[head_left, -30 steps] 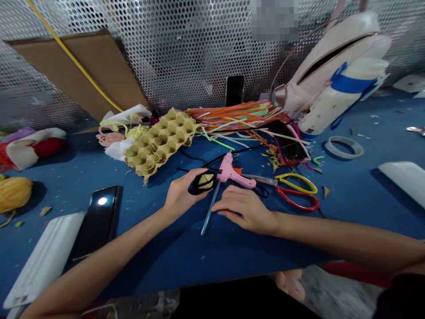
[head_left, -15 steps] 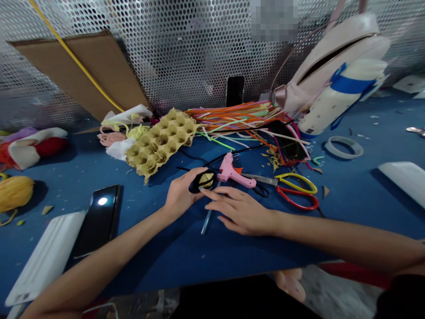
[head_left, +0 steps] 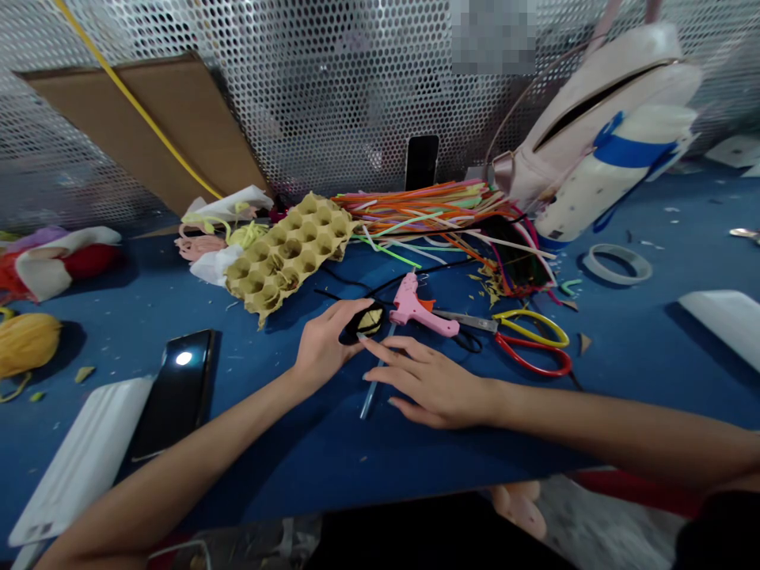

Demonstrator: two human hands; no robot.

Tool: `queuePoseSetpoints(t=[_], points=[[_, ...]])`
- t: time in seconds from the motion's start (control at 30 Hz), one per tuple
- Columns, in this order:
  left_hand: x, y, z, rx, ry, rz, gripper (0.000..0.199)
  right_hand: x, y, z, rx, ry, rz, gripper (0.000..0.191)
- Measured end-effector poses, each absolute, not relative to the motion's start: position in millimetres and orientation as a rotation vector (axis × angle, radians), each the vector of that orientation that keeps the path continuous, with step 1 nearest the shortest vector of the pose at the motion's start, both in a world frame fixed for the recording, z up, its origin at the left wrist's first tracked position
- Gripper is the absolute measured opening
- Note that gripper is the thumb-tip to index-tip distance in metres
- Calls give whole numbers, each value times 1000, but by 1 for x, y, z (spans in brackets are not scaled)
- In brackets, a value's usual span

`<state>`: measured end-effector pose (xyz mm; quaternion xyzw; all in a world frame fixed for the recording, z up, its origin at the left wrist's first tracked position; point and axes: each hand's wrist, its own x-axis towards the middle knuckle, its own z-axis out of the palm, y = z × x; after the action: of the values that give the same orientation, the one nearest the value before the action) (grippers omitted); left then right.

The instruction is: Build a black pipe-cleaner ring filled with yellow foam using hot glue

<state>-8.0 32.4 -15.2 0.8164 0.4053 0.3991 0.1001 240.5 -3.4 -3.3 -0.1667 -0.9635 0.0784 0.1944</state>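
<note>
My left hand (head_left: 324, 344) is closed round a small black-wrapped cup piece (head_left: 371, 320) with a tan, cardboard-like middle crossed by a dark strand. Fingers of my right hand (head_left: 436, 384) are stretched out and apart, the index fingertip at the lower edge of that piece. Beneath those fingers a clear glue stick (head_left: 369, 397) runs out from the back of a pink glue gun (head_left: 412, 307), which lies on its side just beyond. Scissors (head_left: 531, 340) with one yellow and one red handle lie right of the glue gun.
A torn egg carton (head_left: 290, 249) lies behind my left hand, beside a heap of colourful pipe cleaners (head_left: 416, 207). A phone (head_left: 178, 396) and white power strip (head_left: 80, 459) lie left. Tape roll (head_left: 617, 264), bottle (head_left: 617, 174) and pale bag (head_left: 594, 103) are on the right.
My right hand has shifted slightly down toward me, its index fingertip still at the piece. The piece in my left hand is turned a little.
</note>
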Motion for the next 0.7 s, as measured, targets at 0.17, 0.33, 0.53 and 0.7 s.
queuePoseSetpoints(t=[0.17,0.33,0.53,0.7], points=[[-10,34,-15,2529,1167,1169,45,240,-3,-3,-462,-2703,232,46],[-13,36,-16,2670,1174,1176,43,240,-3,-4,-453,-2701,201,46],[-16,37,-16,2823,1139,1146,45,241,-3,-3,-449,-2681,188,43],[-18,38,-14,2857,1158,1125,46,241,-3,0,-365,-2633,144,36]])
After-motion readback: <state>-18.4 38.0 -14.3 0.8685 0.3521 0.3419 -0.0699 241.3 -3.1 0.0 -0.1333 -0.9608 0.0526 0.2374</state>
